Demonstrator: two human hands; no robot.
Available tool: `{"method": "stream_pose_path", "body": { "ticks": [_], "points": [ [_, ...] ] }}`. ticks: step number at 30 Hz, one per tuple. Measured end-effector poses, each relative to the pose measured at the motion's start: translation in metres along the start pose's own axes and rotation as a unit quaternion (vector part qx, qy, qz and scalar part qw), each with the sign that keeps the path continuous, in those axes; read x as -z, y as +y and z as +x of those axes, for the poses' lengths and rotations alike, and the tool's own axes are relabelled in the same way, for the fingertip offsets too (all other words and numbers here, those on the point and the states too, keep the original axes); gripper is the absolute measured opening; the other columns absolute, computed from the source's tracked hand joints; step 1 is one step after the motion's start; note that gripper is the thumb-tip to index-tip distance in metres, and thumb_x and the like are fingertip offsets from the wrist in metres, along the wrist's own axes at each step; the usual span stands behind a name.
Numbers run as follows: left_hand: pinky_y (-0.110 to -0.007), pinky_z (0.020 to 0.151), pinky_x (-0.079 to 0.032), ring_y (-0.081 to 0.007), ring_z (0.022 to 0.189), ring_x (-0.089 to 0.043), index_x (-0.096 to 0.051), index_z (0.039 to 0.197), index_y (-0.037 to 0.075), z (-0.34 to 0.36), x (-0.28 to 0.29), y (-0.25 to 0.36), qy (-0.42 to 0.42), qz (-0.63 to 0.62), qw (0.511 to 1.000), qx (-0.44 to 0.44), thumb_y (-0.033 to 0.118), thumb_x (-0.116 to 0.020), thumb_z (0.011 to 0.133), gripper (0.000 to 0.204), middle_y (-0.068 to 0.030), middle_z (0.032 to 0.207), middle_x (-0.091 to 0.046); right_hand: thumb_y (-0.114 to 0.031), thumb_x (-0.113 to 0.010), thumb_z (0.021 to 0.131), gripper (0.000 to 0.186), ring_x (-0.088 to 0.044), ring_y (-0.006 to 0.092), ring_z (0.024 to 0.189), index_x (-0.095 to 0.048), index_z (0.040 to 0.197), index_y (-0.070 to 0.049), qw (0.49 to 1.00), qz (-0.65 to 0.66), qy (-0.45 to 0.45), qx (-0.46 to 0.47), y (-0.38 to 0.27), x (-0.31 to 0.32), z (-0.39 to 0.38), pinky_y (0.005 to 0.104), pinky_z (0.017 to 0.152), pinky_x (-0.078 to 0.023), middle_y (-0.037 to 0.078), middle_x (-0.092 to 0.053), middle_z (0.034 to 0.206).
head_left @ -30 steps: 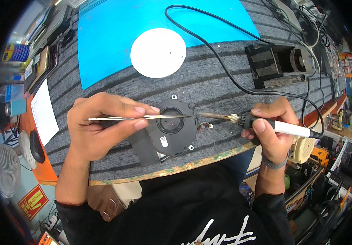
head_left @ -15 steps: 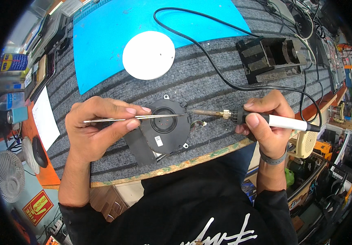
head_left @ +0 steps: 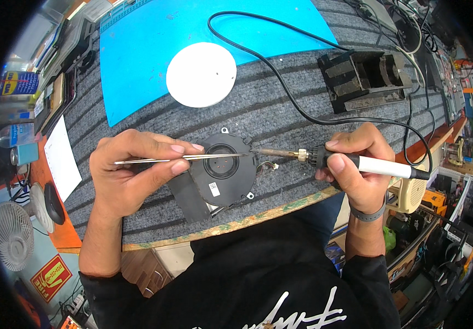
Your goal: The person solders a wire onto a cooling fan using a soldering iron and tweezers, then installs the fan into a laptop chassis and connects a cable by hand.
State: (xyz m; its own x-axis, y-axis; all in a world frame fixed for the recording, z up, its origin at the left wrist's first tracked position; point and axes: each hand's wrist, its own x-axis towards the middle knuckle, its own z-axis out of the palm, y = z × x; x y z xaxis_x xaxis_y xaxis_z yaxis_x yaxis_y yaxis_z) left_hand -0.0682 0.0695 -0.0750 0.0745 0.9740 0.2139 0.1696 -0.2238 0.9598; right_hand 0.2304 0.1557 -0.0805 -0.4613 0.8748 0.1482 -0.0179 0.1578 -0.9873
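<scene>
Between my hands a flat black cooling fan (head_left: 231,183) lies on the ribbed grey mat, with a small white label and a short wire lead with a plug (head_left: 270,166) at its right edge. My left hand (head_left: 132,167) pinches a pair of slim metal tweezers (head_left: 203,157), whose points reach across the fan's hub. In my right hand (head_left: 357,159) is a soldering iron (head_left: 382,165) with a white handle, gripped near its black collar. Its tip points left, at the fan's right rim close to the tweezer points; whether they touch I cannot tell.
Beyond the fan lie a white disc (head_left: 201,75) and a blue mat (head_left: 143,60). A black, grimy holder (head_left: 365,79) stands at the back right. The iron's black cable (head_left: 286,82) loops over the mat. At left are a white paper (head_left: 62,159) and a small fan (head_left: 11,237).
The iron's tip has shifted very slightly left toward the fan's rim. The tweezers and both hands hold nearly the same place.
</scene>
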Motion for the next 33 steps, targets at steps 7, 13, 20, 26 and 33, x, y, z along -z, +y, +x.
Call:
{"method": "stream_pose_path", "body": {
  "ticks": [7, 13, 20, 26, 33],
  "points": [
    [-0.036, 0.073, -0.058, -0.0319, 0.088, -0.070, -0.065, 0.086, -0.004, -0.0006, 0.0001, -0.0026, 0.008, -0.013, 1.000, -0.011, -0.011, -0.069, 0.075, 0.014, -0.0201, 0.086, -0.070, -0.003, -0.069, 0.080, 0.012, -0.064, 0.0114, 0.059, -0.058, 0.081, 0.002, 1.000, -0.007, 0.000, -0.004, -0.0015, -0.0001, 0.0002, 0.0224, 0.054, -0.048, 0.007, -0.062, 0.067],
    [-0.036, 0.073, -0.058, -0.0321, 0.088, -0.070, -0.064, 0.086, -0.004, -0.0005, -0.0003, -0.0023, 0.009, -0.012, 1.000, -0.008, -0.011, -0.069, 0.075, 0.014, -0.0198, 0.085, -0.070, -0.002, -0.068, 0.080, 0.011, -0.064, 0.0113, 0.059, -0.059, 0.082, 0.002, 1.000, 0.012, 0.011, -0.008, -0.0002, -0.0002, -0.0006, 0.0219, 0.054, -0.048, 0.007, -0.062, 0.067],
    [-0.037, 0.073, -0.059, -0.0324, 0.088, -0.070, -0.065, 0.086, -0.003, -0.0007, 0.0002, -0.0023, 0.009, -0.009, 1.000, -0.005, -0.011, -0.069, 0.075, 0.014, -0.0192, 0.085, -0.070, 0.000, -0.068, 0.079, 0.011, -0.064, 0.0112, 0.060, -0.059, 0.082, 0.002, 1.000, 0.007, 0.011, -0.006, -0.0021, -0.0013, 0.0000, 0.0220, 0.055, -0.048, 0.007, -0.062, 0.068],
    [-0.037, 0.073, -0.059, -0.0326, 0.088, -0.070, -0.064, 0.086, -0.004, -0.0004, -0.0005, -0.0026, 0.008, -0.014, 1.000, -0.008, -0.012, -0.069, 0.074, 0.015, -0.0200, 0.085, -0.070, 0.000, -0.069, 0.079, 0.011, -0.064, 0.0112, 0.060, -0.059, 0.082, 0.002, 1.000, 0.006, 0.006, 0.004, -0.0013, -0.0011, 0.0008, 0.0219, 0.054, -0.048, 0.007, -0.062, 0.068],
    [-0.038, 0.073, -0.059, -0.0326, 0.087, -0.070, -0.064, 0.086, -0.004, -0.0006, 0.0006, -0.0035, 0.004, -0.012, 1.000, -0.008, -0.012, -0.069, 0.074, 0.015, -0.0207, 0.086, -0.070, -0.001, -0.068, 0.079, 0.011, -0.064, 0.0116, 0.060, -0.058, 0.082, 0.002, 1.000, 0.003, 0.001, 0.011, 0.0005, -0.0001, 0.0005, 0.0220, 0.054, -0.048, 0.007, -0.062, 0.069]
  ]
}}
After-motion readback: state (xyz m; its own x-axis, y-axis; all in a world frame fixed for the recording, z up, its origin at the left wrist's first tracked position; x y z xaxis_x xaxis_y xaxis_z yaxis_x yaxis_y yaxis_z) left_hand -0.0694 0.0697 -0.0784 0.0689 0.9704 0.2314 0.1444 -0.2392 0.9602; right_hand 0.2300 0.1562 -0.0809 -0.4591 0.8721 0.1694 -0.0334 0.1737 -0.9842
